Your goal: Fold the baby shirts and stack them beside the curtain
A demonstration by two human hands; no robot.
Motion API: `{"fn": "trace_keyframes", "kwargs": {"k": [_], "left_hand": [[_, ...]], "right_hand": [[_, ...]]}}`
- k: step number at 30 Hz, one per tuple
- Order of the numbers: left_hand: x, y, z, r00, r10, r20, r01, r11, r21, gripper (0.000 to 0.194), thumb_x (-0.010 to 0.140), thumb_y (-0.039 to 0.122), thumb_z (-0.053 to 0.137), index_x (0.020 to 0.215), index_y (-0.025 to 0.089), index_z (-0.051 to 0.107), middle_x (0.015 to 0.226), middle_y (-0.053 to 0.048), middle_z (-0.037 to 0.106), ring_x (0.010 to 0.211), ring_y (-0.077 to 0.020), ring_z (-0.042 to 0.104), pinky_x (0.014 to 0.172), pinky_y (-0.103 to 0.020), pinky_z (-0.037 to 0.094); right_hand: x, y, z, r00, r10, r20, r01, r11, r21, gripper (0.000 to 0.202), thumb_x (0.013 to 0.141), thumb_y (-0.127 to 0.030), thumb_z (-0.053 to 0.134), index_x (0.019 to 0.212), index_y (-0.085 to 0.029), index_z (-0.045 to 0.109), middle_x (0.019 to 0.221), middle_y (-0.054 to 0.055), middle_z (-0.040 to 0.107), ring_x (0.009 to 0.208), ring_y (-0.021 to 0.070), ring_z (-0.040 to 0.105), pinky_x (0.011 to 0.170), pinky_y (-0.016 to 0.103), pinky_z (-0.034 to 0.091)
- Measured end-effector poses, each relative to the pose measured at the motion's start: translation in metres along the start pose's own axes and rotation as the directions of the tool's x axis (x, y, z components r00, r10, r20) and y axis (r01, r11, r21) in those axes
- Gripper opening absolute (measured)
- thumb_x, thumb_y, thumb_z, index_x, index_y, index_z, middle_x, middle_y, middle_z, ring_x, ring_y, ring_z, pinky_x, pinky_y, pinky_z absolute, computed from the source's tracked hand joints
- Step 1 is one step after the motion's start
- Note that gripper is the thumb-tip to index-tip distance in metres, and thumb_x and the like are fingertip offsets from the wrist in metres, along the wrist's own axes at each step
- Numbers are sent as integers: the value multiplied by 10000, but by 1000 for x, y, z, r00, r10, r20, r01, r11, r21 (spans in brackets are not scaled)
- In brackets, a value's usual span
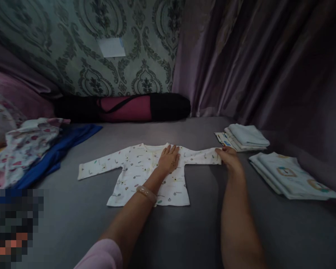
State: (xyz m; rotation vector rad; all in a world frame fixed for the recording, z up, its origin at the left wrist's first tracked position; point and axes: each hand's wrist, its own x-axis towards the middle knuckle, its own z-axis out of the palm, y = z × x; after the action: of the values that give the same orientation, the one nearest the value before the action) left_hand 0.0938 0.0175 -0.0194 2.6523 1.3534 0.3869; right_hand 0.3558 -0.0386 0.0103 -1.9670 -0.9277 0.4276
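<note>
The small printed shirt [134,175] lies spread, sleeves out, on a grey sheet [81,224]. The left hand [168,160] rests open and flat on the shirt's upper front, its forearm and bangle [147,193] hiding part of the fabric; the right hand [230,157] pinches the end of the shirt's right-side sleeve [203,155]. Right of the shirt, a small folded pile [249,135] sits close behind that hand; whether they touch is unclear. A larger folded pile [291,175] lies farther right of the shirt. Left of the shirt are a blue cloth [72,142] and a heart-printed cloth [30,138], bunched together. Beyond the shirt, a long black-and-pink bag [126,108] lies along the patterned wall [72,48], with a purple curtain [212,56] behind and to the shirt's right.
</note>
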Motion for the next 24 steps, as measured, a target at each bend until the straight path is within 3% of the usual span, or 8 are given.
{"fn": "trace_keyframes", "kwargs": {"k": [5,11,17,20,24], "left_hand": [[0,3,3,1000,-13,4,13,999,52,538,980,370,220,1452,149,353,1520,-90,343,1413,-281,262,1148,-460,221],[2,2,8,1000,-26,-8,27,998,49,560,972,410,213,1467,179,336,1518,-87,348,1411,-291,264,1144,-489,210],[6,8,-1,994,-53,91,47,997,68,581,961,423,235,1479,170,310,1532,-104,316,1411,-330,247,1133,-506,205],[9,12,-7,988,-62,139,51,996,77,577,955,415,257,1482,184,304,1537,-110,302,1406,-350,249,1120,-527,214],[13,16,-10,982,-81,173,67,994,84,574,941,397,288,1478,196,310,1532,-125,307,1395,-370,264,1088,-578,236]], "right_hand": [[-6,-23,0,991,101,-82,-97,994,51,230,769,-312,535,916,-147,599,582,-19,521,507,142,509,437,228,379],[-13,-26,-21,997,73,26,-75,992,97,193,802,-335,524,915,-181,551,563,-39,493,427,114,432,371,214,291],[-21,-46,-25,999,29,29,-33,993,111,184,815,-325,515,931,-184,537,531,-56,470,406,104,414,378,207,283],[-25,-61,-23,999,-24,24,22,996,84,225,825,-351,507,966,-180,545,549,-42,494,431,114,437,408,219,307],[-38,-87,-13,979,-203,13,202,978,59,240,831,-394,507,962,-198,550,628,-6,550,540,142,513,486,237,362]]}}
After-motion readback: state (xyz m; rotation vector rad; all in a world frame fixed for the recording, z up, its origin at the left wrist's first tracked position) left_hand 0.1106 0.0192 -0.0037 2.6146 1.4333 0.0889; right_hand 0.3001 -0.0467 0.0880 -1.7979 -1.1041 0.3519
